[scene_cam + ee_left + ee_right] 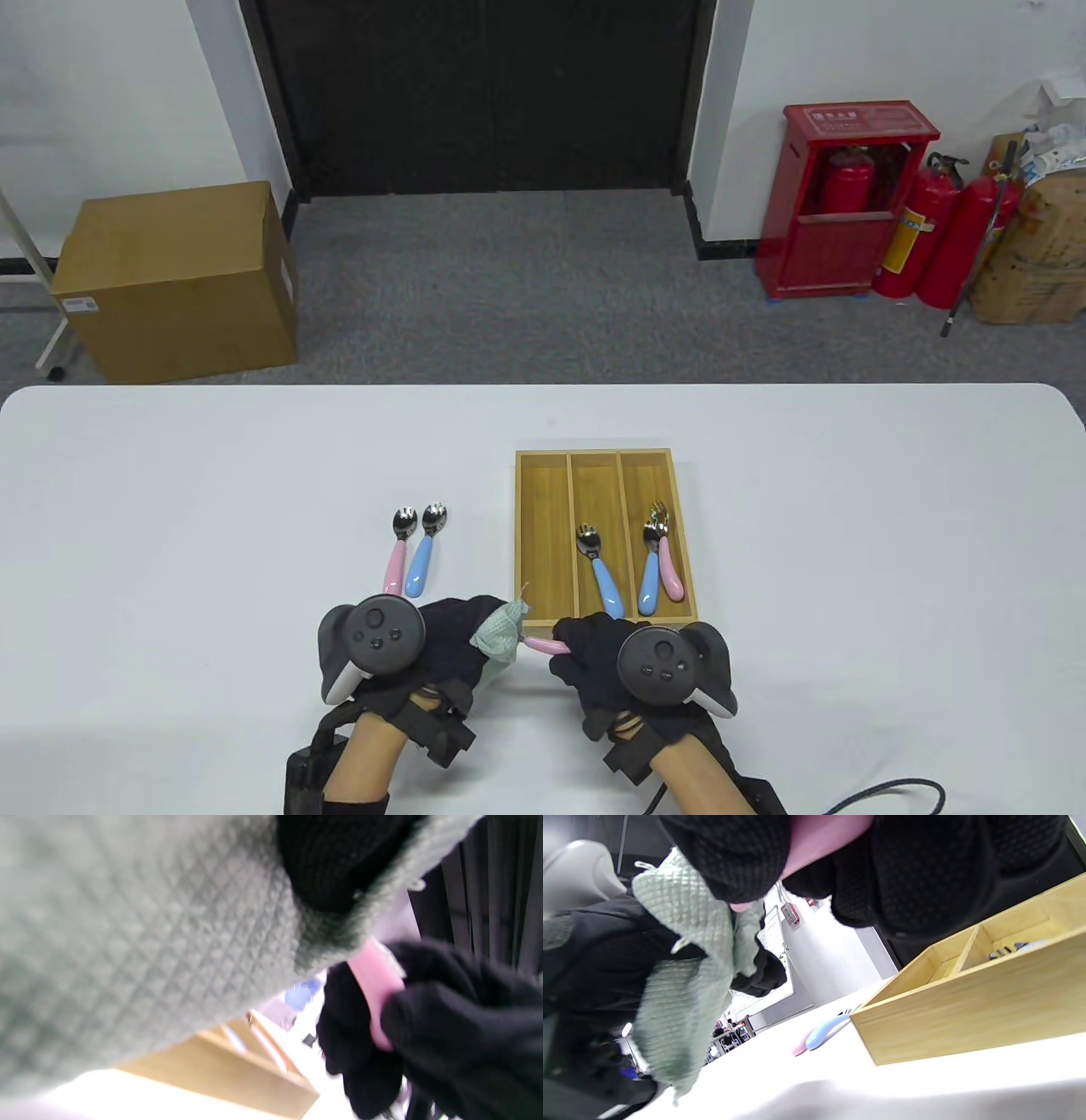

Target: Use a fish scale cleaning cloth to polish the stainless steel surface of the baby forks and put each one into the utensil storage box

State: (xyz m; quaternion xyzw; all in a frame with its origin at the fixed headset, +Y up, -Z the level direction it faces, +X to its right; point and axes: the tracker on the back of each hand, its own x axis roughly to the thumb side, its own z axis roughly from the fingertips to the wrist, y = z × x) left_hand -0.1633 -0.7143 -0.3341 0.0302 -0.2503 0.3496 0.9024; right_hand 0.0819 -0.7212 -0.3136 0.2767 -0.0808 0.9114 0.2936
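Note:
My right hand (585, 649) grips the pink handle of a baby fork (543, 647) just in front of the wooden utensil box (543, 475). The fork's steel head is hidden inside the pale green fish scale cloth (499, 632), which my left hand (462, 637) holds wrapped around it. The pink handle (373, 984) runs from the cloth (148, 942) into my right fingers (445, 1018). Three forks lie in the box: a blue one (602, 577) in the middle slot, a blue (650, 577) and a pink (670, 569) in the right slot. A pink fork (396, 552) and a blue fork (422, 552) lie on the table left of the box.
The box's left slot (543, 543) holds nothing. The white table (848, 552) stretches wide on both sides. Beyond its far edge are a cardboard carton (178, 280) on the floor and a red extinguisher cabinet (840, 221).

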